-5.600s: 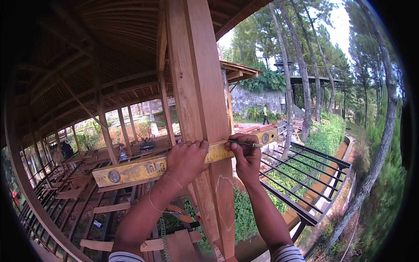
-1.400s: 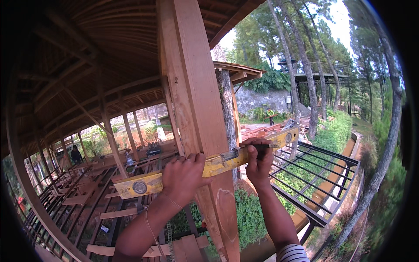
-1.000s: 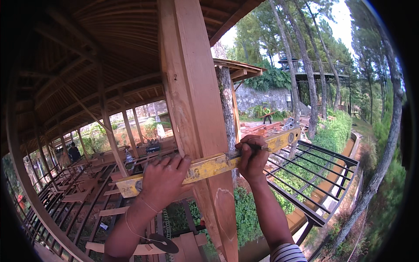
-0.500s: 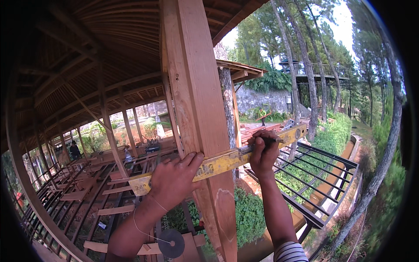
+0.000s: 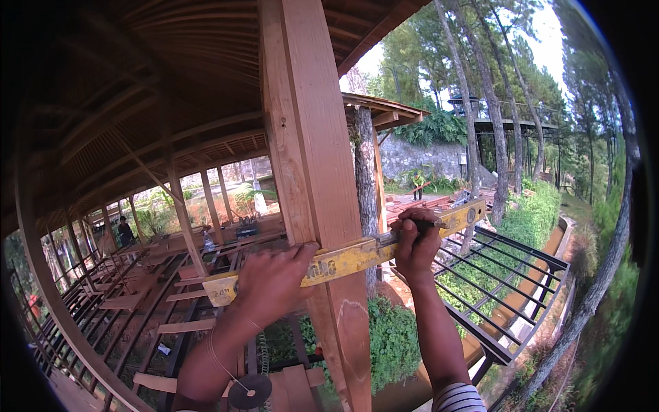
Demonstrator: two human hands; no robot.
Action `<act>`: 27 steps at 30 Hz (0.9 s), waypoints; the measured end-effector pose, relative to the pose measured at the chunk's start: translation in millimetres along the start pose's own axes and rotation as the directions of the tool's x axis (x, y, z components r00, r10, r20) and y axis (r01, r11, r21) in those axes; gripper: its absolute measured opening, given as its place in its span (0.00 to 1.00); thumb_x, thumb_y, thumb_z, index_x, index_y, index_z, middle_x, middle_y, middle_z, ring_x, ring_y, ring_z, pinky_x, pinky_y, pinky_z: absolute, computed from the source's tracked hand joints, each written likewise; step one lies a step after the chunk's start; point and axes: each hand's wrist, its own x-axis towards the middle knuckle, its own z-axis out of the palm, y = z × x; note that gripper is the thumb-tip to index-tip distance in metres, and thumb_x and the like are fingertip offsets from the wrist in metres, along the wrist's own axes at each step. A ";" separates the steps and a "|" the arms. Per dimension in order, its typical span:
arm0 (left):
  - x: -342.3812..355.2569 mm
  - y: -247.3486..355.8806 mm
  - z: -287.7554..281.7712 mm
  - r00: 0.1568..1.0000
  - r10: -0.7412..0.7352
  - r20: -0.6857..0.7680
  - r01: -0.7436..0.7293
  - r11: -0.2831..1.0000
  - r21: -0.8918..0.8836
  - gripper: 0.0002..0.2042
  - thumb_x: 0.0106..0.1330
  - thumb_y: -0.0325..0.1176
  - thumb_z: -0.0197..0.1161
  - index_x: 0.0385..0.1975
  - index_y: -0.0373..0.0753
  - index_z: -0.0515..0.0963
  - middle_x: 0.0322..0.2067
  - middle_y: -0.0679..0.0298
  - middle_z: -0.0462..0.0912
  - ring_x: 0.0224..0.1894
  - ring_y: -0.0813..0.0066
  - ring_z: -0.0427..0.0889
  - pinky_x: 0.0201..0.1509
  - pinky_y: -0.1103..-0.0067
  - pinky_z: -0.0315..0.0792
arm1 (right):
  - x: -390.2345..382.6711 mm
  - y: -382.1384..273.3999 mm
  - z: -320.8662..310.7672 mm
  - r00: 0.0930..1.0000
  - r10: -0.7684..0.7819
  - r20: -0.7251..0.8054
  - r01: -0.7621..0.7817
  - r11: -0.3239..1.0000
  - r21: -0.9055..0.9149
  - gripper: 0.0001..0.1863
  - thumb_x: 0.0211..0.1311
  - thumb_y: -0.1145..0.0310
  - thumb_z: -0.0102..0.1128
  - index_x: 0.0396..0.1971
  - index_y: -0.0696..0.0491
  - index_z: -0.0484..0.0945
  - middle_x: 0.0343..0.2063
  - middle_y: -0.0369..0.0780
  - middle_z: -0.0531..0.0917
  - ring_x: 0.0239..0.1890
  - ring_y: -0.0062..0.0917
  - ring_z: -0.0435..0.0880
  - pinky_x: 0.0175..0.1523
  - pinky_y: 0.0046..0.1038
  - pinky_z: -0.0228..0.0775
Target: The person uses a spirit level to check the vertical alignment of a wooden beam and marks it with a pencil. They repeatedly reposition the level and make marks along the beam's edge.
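Left hand (image 5: 271, 275) grips the yellow level (image 5: 353, 258) across the near wooden post (image 5: 322, 151); right hand (image 5: 416, 248), curled, pinches a dark pencil (image 5: 436, 224) farther right.

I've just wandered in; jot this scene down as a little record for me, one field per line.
Left hand: gripping a yellow spirit level
Right hand: holding a dark pen-like stick beside the level
Level's position: across the front of a wooden post, right end higher in the picture
Near left forearm: a dark round disc, apparently on a thin string
Right side: a black metal frame
Background: a distant person at left, tall trees at right
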 end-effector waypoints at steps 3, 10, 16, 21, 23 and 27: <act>-1.3 0.4 -2.5 1.000 0.002 -0.008 -0.002 1.000 0.000 0.32 0.49 0.43 0.74 0.57 0.47 0.72 0.41 0.60 0.87 0.42 0.56 0.86 0.41 0.63 0.77 | -0.1 0.3 -0.3 1.000 -0.012 0.025 0.012 1.000 -0.018 0.04 0.72 0.75 0.50 0.39 0.60 0.67 0.32 0.43 0.81 0.28 0.27 0.87 0.33 0.26 0.78; 0.3 1.4 -9.0 0.999 0.036 -0.001 -0.036 0.999 -0.024 0.30 0.51 0.39 0.75 0.55 0.41 0.71 0.34 0.54 0.86 0.36 0.53 0.87 0.37 0.63 0.79 | -0.3 5.5 2.9 1.000 -0.027 0.007 0.027 0.998 0.055 0.05 0.71 0.78 0.50 0.41 0.60 0.65 0.34 0.44 0.80 0.27 0.27 0.86 0.32 0.25 0.78; 2.6 2.2 -15.7 0.998 0.060 0.000 -0.060 0.998 -0.013 0.28 0.52 0.36 0.75 0.52 0.39 0.71 0.35 0.55 0.86 0.36 0.52 0.87 0.37 0.63 0.80 | 0.0 6.3 1.5 1.000 -0.026 0.010 0.026 0.999 0.042 0.05 0.71 0.77 0.50 0.41 0.60 0.64 0.34 0.44 0.80 0.27 0.26 0.85 0.31 0.25 0.77; 3.7 1.5 -15.9 0.998 0.062 0.029 -0.062 0.998 -0.014 0.27 0.51 0.36 0.75 0.51 0.39 0.71 0.38 0.57 0.85 0.37 0.53 0.87 0.37 0.63 0.80 | 0.2 5.9 -1.2 0.999 -0.019 0.040 0.019 1.000 -0.003 0.05 0.72 0.77 0.50 0.41 0.60 0.65 0.34 0.44 0.80 0.27 0.25 0.85 0.32 0.25 0.78; 3.6 1.8 -15.5 0.997 0.069 0.030 -0.069 0.998 -0.009 0.28 0.51 0.36 0.75 0.51 0.39 0.71 0.39 0.57 0.85 0.38 0.54 0.87 0.37 0.64 0.80 | -1.6 7.1 1.2 1.000 -0.007 0.010 0.006 0.997 0.077 0.04 0.71 0.77 0.49 0.41 0.60 0.66 0.34 0.44 0.80 0.28 0.25 0.85 0.33 0.25 0.78; 2.9 0.7 -14.6 0.998 0.061 0.023 -0.061 0.998 -0.005 0.28 0.52 0.38 0.75 0.52 0.40 0.71 0.41 0.59 0.85 0.39 0.55 0.87 0.39 0.64 0.80 | -2.4 6.6 2.2 1.000 0.011 0.020 -0.013 0.998 0.066 0.03 0.71 0.78 0.49 0.40 0.61 0.66 0.34 0.44 0.80 0.29 0.25 0.85 0.34 0.25 0.78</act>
